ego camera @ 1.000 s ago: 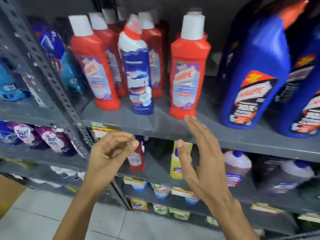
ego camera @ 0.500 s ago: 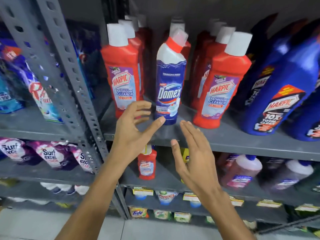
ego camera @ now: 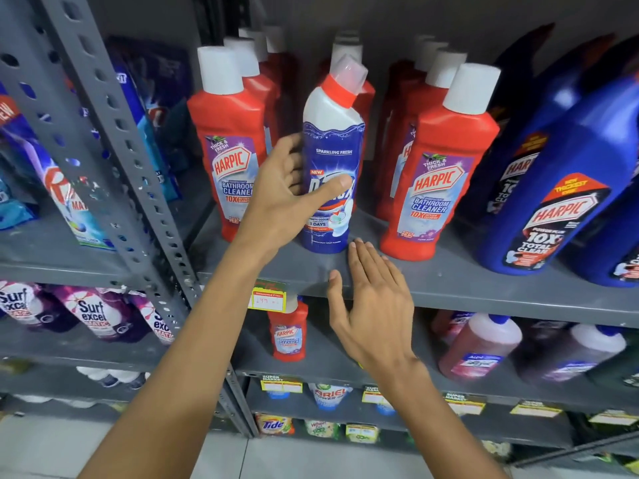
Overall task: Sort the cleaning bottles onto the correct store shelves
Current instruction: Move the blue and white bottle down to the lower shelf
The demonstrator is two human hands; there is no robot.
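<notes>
A blue and white Domex bottle (ego camera: 333,143) with a red angled neck stands upright on the grey upper shelf (ego camera: 484,288), between rows of red Harpic bathroom cleaner bottles (ego camera: 230,143). My left hand (ego camera: 290,198) wraps around the Domex bottle's middle, thumb across its front label and fingers behind its left side. My right hand (ego camera: 370,305) hangs open in front of the shelf edge, fingertips just below and right of the bottle's base, holding nothing. More red Harpic bottles (ego camera: 439,174) stand to the right.
Large blue Harpic jugs (ego camera: 560,188) fill the upper shelf's right end. A perforated grey upright (ego camera: 114,160) divides the left bay with detergent pouches (ego camera: 93,312). A small red Harpic bottle (ego camera: 288,331) and pink bottles (ego camera: 480,344) sit on the lower shelf.
My left hand rose from below the shelf edge and closed around the Domex bottle. My right hand stayed open in front of the shelf, and the view moved closer.
</notes>
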